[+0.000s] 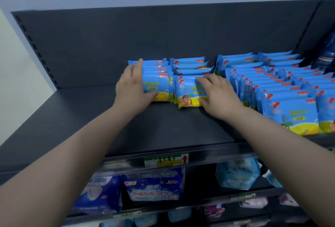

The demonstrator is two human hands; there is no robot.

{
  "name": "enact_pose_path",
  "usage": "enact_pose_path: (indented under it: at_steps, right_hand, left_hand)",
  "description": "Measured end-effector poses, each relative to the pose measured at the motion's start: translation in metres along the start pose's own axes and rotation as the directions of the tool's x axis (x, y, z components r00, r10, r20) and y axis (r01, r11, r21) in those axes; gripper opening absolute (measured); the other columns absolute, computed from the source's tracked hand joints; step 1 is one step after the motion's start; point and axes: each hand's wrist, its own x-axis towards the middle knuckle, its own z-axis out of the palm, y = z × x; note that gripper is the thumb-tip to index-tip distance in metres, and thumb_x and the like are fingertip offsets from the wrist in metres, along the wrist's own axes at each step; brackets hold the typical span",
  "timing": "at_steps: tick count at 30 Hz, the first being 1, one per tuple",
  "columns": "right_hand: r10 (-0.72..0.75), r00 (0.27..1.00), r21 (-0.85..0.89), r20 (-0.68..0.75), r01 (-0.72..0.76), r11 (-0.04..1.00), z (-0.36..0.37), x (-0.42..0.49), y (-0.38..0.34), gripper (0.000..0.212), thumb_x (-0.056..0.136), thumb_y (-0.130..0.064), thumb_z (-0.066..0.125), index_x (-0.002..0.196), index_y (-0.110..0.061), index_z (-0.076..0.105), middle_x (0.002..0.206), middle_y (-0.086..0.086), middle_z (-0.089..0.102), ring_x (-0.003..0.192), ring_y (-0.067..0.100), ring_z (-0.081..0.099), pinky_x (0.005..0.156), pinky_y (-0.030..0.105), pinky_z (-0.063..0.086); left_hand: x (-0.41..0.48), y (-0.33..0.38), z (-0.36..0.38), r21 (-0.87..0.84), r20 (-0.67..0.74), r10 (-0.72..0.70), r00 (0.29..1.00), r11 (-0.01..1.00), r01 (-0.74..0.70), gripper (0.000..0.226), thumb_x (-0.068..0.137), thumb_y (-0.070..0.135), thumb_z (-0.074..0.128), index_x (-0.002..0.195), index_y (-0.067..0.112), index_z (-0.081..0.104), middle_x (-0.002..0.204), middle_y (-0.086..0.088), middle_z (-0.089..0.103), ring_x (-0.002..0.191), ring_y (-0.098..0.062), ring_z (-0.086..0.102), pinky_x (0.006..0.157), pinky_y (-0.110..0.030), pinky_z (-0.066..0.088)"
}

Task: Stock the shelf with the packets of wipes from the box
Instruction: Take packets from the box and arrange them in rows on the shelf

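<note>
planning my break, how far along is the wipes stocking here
Well along, not finished. Done: the full rows on the right reach nearly to the front of the shelf. In hand: the left hand presses the side of the left short row while the right hand pinches the front packet of the next. Left: bare shelf before and beside them. The box is out of view.

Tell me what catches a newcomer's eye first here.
Bright blue and yellow wipes packets stand in rows on the dark shelf, densest at the right. At centre, the left hand presses the side of a short row, and the right hand grips the front packet of the next row.
</note>
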Motion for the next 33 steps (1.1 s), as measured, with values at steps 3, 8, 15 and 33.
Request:
enact_pose_path:
  at_steps: [3,8,15,33]
  right_hand:
    - [-0.026,1.0,-0.059,-0.016,0.025,0.998,-0.005,-0.008,-0.002,0.053,0.084,-0.011,0.056,0.135,-0.012,0.044,0.132,0.013,0.046,0.123,0.034,0.04,0.104,0.043,0.029]
    - [-0.012,0.995,0.036,-0.096,0.015,0.999,-0.027,-0.029,0.001,0.051,0.085,-0.012,0.056,0.136,-0.01,0.046,0.136,0.013,0.046,0.125,0.034,0.042,0.102,0.043,0.036]
    - [0.041,0.957,0.106,-0.289,-0.01,0.994,-0.079,-0.112,0.049,0.051,0.081,-0.024,0.055,0.129,-0.008,0.054,0.13,0.016,0.054,0.12,0.035,0.05,0.102,0.047,0.04]
    - [0.617,0.772,0.092,-0.151,-0.611,0.786,-0.168,-0.458,0.241,0.057,0.087,-0.024,0.059,0.141,-0.019,0.04,0.14,0.002,0.045,0.129,0.02,0.04,0.107,0.031,0.033]
  left_hand:
    - [-0.011,0.028,-0.002,-0.072,0.123,0.074,0.99,0.995,-0.065,0.085,0.083,0.03,0.068,0.15,0.014,0.017,0.153,-0.005,0.027,0.14,-0.019,0.024,0.112,-0.033,0.022]
    - [-0.033,0.072,0.007,-0.195,0.139,0.201,0.97,0.966,-0.172,0.075,0.087,0.028,0.065,0.148,0.016,0.023,0.15,-0.002,0.032,0.137,-0.016,0.028,0.106,-0.022,0.021]
    - [-0.072,0.147,0.032,-0.334,-0.032,0.37,0.928,0.872,-0.359,0.055,0.086,0.029,0.056,0.136,0.012,0.045,0.136,-0.005,0.05,0.126,-0.015,0.04,0.101,-0.006,0.017]
    - [-0.228,0.451,0.158,-0.66,0.147,0.689,0.709,0.602,-0.449,0.054,0.086,0.03,0.055,0.136,0.012,0.045,0.132,-0.004,0.049,0.123,-0.016,0.043,0.101,-0.018,0.028]
